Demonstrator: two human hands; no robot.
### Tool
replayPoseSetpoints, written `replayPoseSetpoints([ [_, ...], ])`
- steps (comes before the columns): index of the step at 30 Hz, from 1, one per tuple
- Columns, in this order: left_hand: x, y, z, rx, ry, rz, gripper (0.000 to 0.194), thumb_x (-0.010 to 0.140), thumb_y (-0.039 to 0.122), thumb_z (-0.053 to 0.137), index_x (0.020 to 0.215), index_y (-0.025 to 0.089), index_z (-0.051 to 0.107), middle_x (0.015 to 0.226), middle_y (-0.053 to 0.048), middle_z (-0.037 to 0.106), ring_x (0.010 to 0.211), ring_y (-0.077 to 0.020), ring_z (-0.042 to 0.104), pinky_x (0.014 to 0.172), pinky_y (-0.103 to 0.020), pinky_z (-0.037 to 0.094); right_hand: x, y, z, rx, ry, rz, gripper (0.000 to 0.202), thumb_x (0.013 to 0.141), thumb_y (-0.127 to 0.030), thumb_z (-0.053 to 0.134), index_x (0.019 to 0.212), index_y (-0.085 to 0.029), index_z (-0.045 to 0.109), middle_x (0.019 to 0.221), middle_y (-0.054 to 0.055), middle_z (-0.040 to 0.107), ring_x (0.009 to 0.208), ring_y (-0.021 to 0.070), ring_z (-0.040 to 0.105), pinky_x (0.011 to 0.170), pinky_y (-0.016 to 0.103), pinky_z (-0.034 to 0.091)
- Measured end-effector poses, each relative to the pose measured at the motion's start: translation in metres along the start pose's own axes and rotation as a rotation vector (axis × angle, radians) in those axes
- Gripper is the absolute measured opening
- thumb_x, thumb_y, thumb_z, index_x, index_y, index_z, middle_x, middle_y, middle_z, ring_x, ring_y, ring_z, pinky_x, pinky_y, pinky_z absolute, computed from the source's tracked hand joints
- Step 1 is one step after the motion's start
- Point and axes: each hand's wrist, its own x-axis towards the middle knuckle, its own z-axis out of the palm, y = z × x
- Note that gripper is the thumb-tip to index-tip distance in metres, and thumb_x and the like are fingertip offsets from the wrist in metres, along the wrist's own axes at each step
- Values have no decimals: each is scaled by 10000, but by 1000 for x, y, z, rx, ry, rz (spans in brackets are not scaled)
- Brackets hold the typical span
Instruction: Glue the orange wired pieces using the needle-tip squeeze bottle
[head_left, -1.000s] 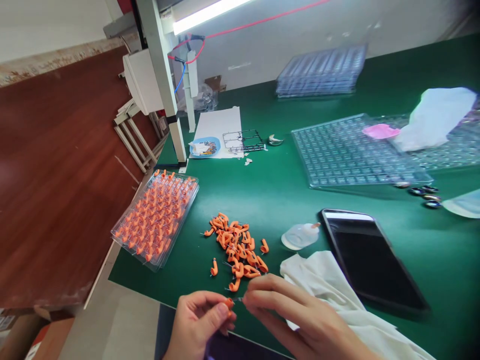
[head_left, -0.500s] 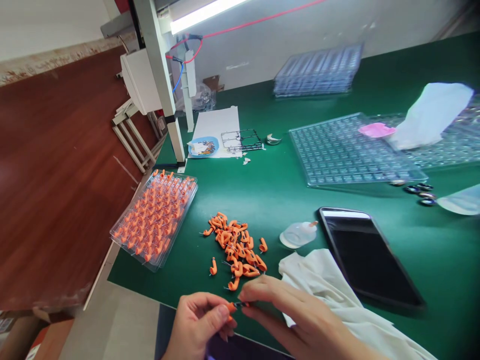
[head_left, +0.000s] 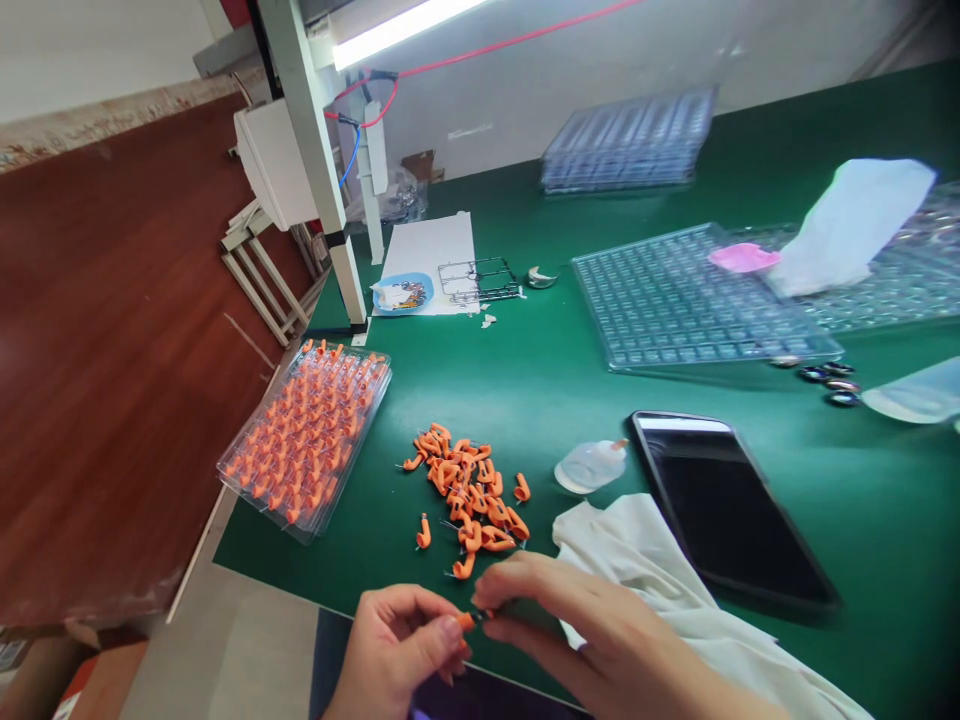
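Far left on the green counter: clear tray filled with orange pieces. Near edge: left hand, grip closed on one small orange piece. Loose orange pile just beyond. Right hand, fingertips pinched on the same piece. White cloth beside it, then dark phone.

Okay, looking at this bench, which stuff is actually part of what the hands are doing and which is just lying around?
In use: left hand, right hand, orange piece, loose orange pile, filled tray.
Lying about: phone, white cloth, empty clear trays.
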Motion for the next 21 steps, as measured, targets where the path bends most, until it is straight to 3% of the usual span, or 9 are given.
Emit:
replayPoseSetpoints([
  [5,-1,9,10,-106,-3,-134,523,522,550,950,683,114,709,548,-40,660,453,-80,550,458,-167,382,5,1,-2,89,-103,135,216,899,-62,606,965,-267,627,905,-37,732,807,137,696,742,225,525],
  [10,1,15,15,-151,-10,-243,535,476,535,947,660,125,657,513,-35,642,390,-86,514,398,-178,335,19,-5,-10,181,-182,223,266,840,-2,649,944,-246,633,842,-60,742,751,110,703,709,189,523],
  [15,-1,16,16,-138,-19,-220,545,458,528,961,650,126,648,511,-29,639,404,-81,523,414,-173,343,23,-11,-14,244,-228,245,302,795,44,708,910,-228,642,796,-85,732,736,80,711,687,131,527],
  [21,-7,13,16,-101,-43,-143,530,485,537,970,655,119,692,534,-36,658,438,-73,541,443,-167,365,13,-13,-12,190,-156,191,319,789,40,764,888,-244,658,816,-99,751,728,74,709,682,122,508],
])
